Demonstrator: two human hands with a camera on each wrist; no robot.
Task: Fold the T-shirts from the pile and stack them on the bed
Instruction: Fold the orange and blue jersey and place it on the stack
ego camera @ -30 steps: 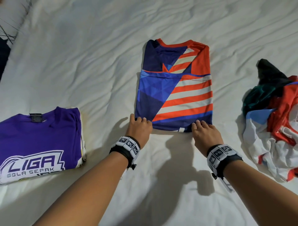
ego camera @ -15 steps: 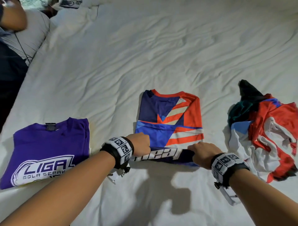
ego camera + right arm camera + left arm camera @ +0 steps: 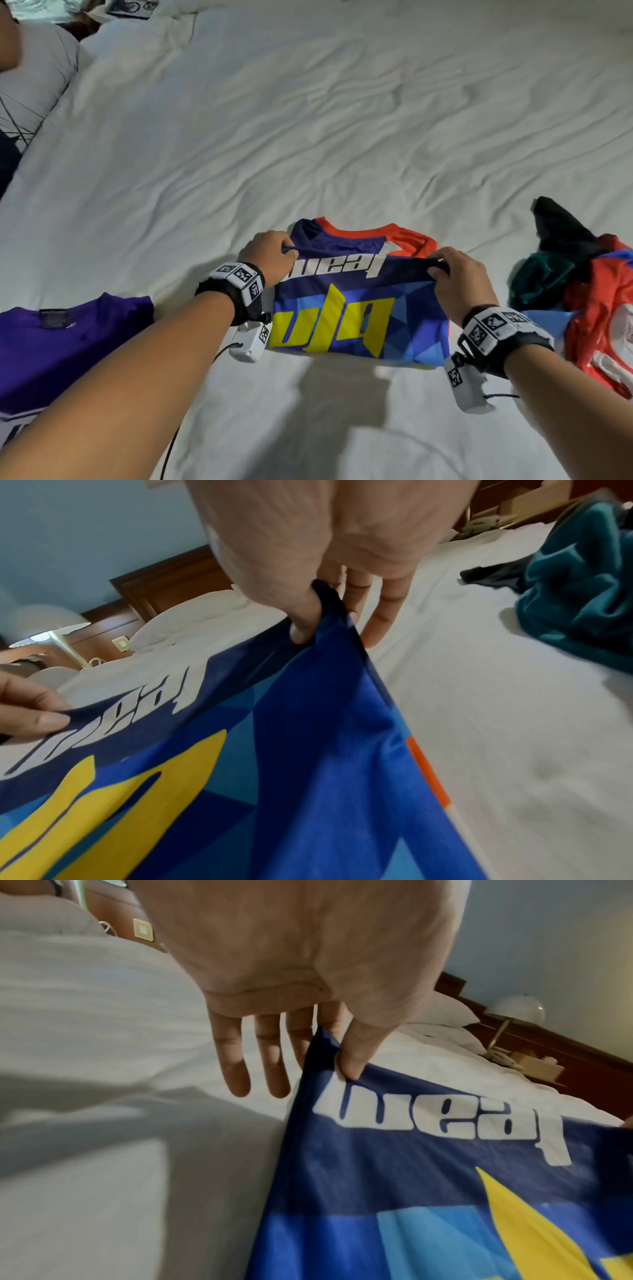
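A blue, orange and yellow jersey (image 3: 356, 308) lies on the white bed (image 3: 342, 137) in front of me, its near half lifted and turned over toward the collar. My left hand (image 3: 274, 257) pinches the left corner of that raised edge; in the left wrist view the thumb (image 3: 354, 1056) presses the dark blue cloth (image 3: 428, 1177). My right hand (image 3: 455, 277) pinches the right corner, its thumb (image 3: 303, 626) hooked into the fabric (image 3: 274, 764). A folded purple T-shirt (image 3: 68, 346) lies at the left. The unfolded pile (image 3: 582, 291) sits at the right.
Another person's arm and grey top (image 3: 30, 78) are at the bed's far left edge. Pillows (image 3: 192, 618), a wooden headboard (image 3: 164, 580) and a white lamp (image 3: 514, 1012) stand at the head of the bed. Rumpled white sheet spreads beyond the jersey.
Both hands took hold of the jersey's near hem and lifted it up and away, folding it over toward the collar. The printed underside with yellow lettering now shows.
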